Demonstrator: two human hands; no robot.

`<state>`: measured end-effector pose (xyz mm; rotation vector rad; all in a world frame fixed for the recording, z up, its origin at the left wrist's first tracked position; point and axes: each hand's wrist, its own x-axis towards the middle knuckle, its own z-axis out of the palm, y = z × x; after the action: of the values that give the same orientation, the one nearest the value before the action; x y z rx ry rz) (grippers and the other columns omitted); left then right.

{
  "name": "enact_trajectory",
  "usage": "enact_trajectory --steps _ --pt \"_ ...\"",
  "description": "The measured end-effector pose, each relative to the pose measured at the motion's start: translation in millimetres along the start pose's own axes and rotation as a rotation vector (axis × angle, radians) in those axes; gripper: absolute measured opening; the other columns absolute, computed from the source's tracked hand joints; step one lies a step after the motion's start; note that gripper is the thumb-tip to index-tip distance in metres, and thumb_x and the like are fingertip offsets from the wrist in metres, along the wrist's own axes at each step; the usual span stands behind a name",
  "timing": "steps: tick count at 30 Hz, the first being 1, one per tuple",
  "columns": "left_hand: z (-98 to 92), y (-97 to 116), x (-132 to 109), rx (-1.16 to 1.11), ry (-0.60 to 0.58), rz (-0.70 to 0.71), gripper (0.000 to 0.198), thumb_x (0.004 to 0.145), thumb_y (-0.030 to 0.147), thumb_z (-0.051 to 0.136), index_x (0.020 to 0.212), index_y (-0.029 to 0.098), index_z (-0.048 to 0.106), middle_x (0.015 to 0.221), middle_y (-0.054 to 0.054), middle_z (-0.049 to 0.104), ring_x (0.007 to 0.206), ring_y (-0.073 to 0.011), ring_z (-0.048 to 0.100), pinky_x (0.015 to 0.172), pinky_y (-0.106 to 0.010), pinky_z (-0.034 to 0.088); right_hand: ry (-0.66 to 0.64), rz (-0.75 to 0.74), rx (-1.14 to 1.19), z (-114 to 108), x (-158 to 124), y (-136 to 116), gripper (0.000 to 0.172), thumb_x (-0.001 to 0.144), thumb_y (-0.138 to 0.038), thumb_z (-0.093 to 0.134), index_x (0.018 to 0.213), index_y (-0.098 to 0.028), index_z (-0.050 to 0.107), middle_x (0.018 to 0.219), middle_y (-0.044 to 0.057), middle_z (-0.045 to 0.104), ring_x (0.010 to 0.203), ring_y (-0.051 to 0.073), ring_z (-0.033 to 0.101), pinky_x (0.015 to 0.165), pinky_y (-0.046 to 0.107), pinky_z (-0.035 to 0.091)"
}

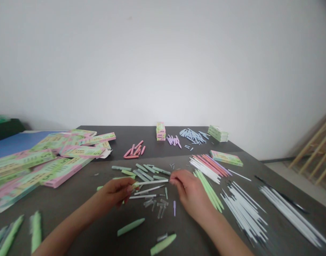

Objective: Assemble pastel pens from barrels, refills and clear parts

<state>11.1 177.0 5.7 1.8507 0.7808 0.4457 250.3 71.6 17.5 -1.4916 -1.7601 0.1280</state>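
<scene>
Tabletop [125,132], dark and matte, runs from my forearms to a plain pale wall [163,64]; a line crosses it from side to side, with a slightly lighter section on my side. Clock directions are taken from between my hands, twelve toward the wall.

My left hand [119,192] pinches the green end of a slim white tube [153,182], which lies nearly level at the centre, pointing to three o'clock. My right hand [190,193] has its fingertips drawn together at the tube's other end; I cannot tell whether they grip anything.

Nearest stock: green barrels [130,227] at six and beyond my fingers toward twelve; small clear pieces [159,212] just below the tube at six. Printed cartons [83,151] lie overlapping from nine to eleven, beside a blue sheet [19,140]. Pink pieces [131,156] sit near eleven, a carton stack [160,128] at twelve, a blue heap [192,135] at one. Green tubes [209,190] lie at three, white sticks [244,213] at four, long white rods [290,217] farther out.

Room: pale floor [280,170] shows past the table edge at two, with a slatted wooden frame [316,153] beyond. A dark green container [8,127] stands at ten.
</scene>
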Motion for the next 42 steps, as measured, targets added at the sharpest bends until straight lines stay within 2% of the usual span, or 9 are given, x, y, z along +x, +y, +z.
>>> enact_trajectory --steps 8,11,18,22,26,30,34,37,42 --pt "0.2 5.6 -2.8 0.045 0.004 0.007 0.037 0.079 0.052 0.051 0.073 0.017 0.06 0.057 0.002 0.049 0.051 -0.0105 0.043 0.045 -0.019 0.034 0.04 -0.048 -0.089 -0.3 -0.9 0.9 0.019 0.088 -0.013 0.042 0.077 -0.018 0.057 0.072 0.005 0.059 0.071 0.017 0.052 0.065 0.027 0.039" --pt "-0.1 6.3 -2.7 0.047 0.006 0.012 0.036 0.079 0.051 0.051 0.071 0.017 0.058 0.057 0.002 0.049 0.052 -0.0108 0.044 0.046 -0.019 0.034 0.018 -0.07 -0.126 0.1 -1.1 1.1 0.02 0.088 -0.011 0.041 0.077 -0.017 0.057 0.071 0.005 0.059 0.07 0.017 0.051 0.064 0.027 0.04" --pt "5.2 10.5 -2.5 0.142 -0.014 0.034 0.032 0.083 0.044 0.048 0.071 0.017 0.06 0.057 0.002 0.048 0.054 -0.0119 0.044 0.05 -0.02 0.034 -0.008 -0.212 -0.287 0.4 -6.5 -6.9 0.02 0.086 -0.007 0.042 0.088 -0.015 0.061 0.079 0.009 0.061 0.076 0.021 0.05 0.067 0.032 0.041" --pt "12.2 12.9 -4.5 0.212 0.031 0.031 0.03 0.083 0.042 0.049 0.082 0.016 0.065 0.062 0.0 0.053 0.059 -0.0144 0.047 0.053 -0.021 0.035 -0.012 -0.243 -0.106 -0.6 -7.9 -9.4 0.022 0.087 -0.009 0.044 0.088 -0.018 0.064 0.08 0.006 0.065 0.076 0.018 0.056 0.069 0.029 0.044" --pt "19.3 16.8 -6.7 0.213 0.051 0.061 0.029 0.083 0.04 0.05 0.091 0.018 0.068 0.074 -0.003 0.064 0.069 -0.019 0.055 0.061 -0.024 0.04 0.009 -0.084 0.107 -0.5 -6.4 -12.0 0.018 0.085 -0.014 0.052 0.082 -0.021 0.068 0.077 0.002 0.069 0.073 0.015 0.063 0.068 0.025 0.047" --pt "25.4 17.5 -7.6 0.209 0.019 0.085 0.029 0.084 0.038 0.048 0.099 0.022 0.067 0.086 -0.004 0.068 0.078 -0.0211 0.057 0.069 -0.025 0.042 -0.024 0.019 0.247 4.9 -7.9 -17.4 0.023 0.083 -0.012 0.052 0.088 -0.025 0.07 0.084 0.0 0.072 0.076 0.015 0.066 0.067 0.024 0.049" --pt "31.2 14.7 -7.1 0.204 -0.016 0.055 0.029 0.087 0.038 0.043 0.098 0.021 0.064 0.075 -0.003 0.061 0.067 -0.0171 0.051 0.061 -0.024 0.038 -0.039 0.157 0.501 12.7 -9.1 -19.3 0.027 0.081 -0.013 0.053 0.101 -0.025 0.067 0.091 0.0 0.072 0.084 0.016 0.067 0.076 0.027 0.051" --pt "36.2 16.5 -7.8 0.126 -0.093 0.026 0.03 0.087 0.041 0.042 0.09 0.018 0.061 0.068 -0.001 0.052 0.063 -0.0148 0.045 0.057 -0.023 0.035 -0.028 0.283 0.745 14.8 -7.6 -19.0 0.026 0.077 -0.016 0.059 0.101 -0.023 0.066 0.084 0.001 0.073 0.077 0.016 0.068 0.072 0.027 0.052" --pt "43.9 22.9 -10.6 -0.058 -0.149 0.02 0.032 0.086 0.046 0.044 0.092 0.018 0.059 0.07 0.001 0.043 0.064 -0.0131 0.037 0.057 -0.023 0.032 -0.021 0.298 0.913 11.3 -6.4 -27.7 0.024 0.073 -0.019 0.066 0.096 -0.023 0.067 0.078 0.0 0.073 0.073 0.016 0.068 0.069 0.026 0.052"
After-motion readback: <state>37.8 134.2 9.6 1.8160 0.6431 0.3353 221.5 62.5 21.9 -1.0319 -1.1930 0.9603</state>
